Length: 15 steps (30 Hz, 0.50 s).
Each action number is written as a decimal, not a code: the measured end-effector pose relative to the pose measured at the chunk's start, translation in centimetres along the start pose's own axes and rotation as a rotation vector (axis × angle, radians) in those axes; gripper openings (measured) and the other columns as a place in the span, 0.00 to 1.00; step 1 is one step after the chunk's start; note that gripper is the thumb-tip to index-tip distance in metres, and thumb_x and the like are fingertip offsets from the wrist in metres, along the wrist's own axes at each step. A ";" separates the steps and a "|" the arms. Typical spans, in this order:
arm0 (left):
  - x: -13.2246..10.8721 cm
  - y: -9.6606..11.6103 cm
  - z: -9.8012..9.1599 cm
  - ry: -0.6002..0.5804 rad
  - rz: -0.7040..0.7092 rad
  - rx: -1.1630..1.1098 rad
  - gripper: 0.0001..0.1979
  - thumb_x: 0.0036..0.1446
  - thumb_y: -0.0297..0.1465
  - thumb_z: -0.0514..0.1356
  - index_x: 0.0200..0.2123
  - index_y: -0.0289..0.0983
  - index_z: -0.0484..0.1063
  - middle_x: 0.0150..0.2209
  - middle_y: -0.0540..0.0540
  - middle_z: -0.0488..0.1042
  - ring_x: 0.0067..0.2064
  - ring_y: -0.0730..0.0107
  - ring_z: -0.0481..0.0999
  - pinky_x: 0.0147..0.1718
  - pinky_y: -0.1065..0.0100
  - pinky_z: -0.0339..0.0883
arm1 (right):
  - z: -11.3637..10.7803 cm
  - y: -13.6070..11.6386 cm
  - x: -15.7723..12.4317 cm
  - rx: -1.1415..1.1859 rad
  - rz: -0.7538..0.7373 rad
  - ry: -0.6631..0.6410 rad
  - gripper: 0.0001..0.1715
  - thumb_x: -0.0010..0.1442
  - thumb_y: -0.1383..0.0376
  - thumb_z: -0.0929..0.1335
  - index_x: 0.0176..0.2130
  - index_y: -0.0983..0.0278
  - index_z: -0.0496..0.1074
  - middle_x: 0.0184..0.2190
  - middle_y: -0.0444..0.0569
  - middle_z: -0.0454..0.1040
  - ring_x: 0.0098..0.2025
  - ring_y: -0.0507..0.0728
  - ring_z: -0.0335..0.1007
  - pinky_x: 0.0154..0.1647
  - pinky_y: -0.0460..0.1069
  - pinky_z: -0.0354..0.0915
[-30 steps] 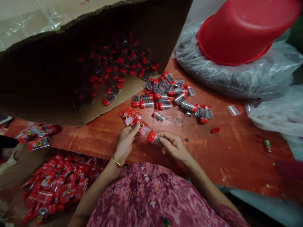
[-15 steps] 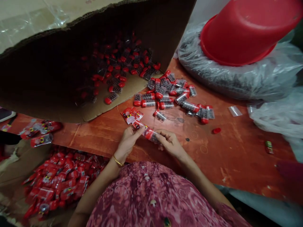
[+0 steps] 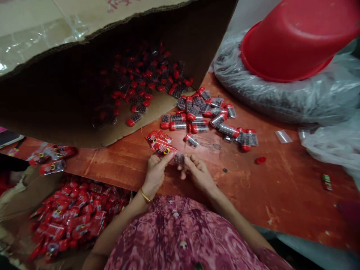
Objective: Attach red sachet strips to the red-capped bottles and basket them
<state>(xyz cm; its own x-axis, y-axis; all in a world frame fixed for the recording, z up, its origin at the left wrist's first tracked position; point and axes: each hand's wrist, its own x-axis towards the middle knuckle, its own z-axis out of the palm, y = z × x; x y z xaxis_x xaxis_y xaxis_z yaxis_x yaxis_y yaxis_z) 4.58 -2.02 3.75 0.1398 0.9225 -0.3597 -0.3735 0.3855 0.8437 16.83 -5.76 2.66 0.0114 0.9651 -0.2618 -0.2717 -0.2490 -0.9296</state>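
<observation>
Between my two hands, over the table's near edge, is a small clear bottle [image 3: 179,158] with dark beads inside. My left hand [image 3: 155,173] pinches its left end, where a red printed wrapper [image 3: 165,147] sticks out beyond the thumb. The fingers of my right hand [image 3: 199,173] are closed on the bottle's right end. Just past my left hand lie red printed wrappers [image 3: 153,135], partly overlapped by the held one. One clear bottle with a red cap [image 3: 191,140] lies alone beyond my right hand. Whether the held bottle sits inside its wrapper, I cannot tell.
A cardboard box [image 3: 118,140] on its side holds many red-capped bottles, with a pile [image 3: 201,108] spilled onto the table [image 3: 270,195]. Below left, a carton contains red wrapped pieces [image 3: 70,213]. At right are a red tub [image 3: 287,45], plastic bag [image 3: 281,101] and loose cap [image 3: 260,160].
The held bottle and wrapper have turned and shifted slightly; dark beads now show between my hands, and the red wrapper lies further left, over the wrappers on the table. The view tilted slightly.
</observation>
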 end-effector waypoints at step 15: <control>-1.0 0.9 -2.5 0.007 -0.070 0.079 0.24 0.34 0.44 0.70 0.10 0.34 0.61 0.13 0.55 0.58 0.19 0.82 0.55 0.20 0.74 0.53 | 3.3 1.0 3.2 -0.076 0.003 -0.084 0.28 0.43 0.42 0.70 0.22 0.61 0.59 0.13 0.37 0.65 0.13 0.47 0.58 0.14 0.43 0.58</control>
<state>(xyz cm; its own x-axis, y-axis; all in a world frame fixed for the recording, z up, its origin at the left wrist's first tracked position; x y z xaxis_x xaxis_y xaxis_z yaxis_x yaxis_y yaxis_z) 1.84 -2.59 3.90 0.1565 0.8933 -0.4214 -0.2898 0.4494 0.8450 13.45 -2.62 1.74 -0.0707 0.9670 -0.2446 -0.1980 -0.2539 -0.9467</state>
